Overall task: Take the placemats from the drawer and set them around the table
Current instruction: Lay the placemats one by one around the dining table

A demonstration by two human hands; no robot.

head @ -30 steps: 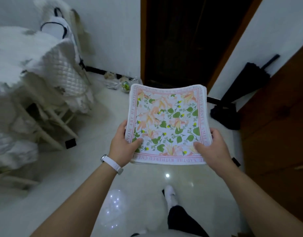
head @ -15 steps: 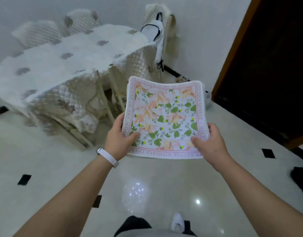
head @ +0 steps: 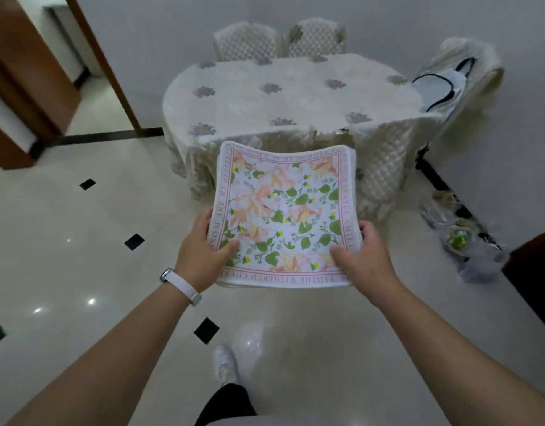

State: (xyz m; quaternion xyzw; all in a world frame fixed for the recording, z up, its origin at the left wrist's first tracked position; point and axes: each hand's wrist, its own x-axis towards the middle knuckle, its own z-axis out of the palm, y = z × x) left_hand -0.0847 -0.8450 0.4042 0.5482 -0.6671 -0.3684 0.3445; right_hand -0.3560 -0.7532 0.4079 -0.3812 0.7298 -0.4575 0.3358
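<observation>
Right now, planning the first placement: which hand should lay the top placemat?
Right, narrowly. The left hand and right hand grip the placemat stack at its near corners alike, thumbs on top; more of the table lies ahead-right, so the right could lay a mat while the left bears the stack.

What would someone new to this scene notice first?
The stack of floral placemats in the middle, gripped at its near edges by the left hand and right hand. Just beyond stands the oval table under a white cloth, with a black-trimmed bag on the chair at its right.
</observation>
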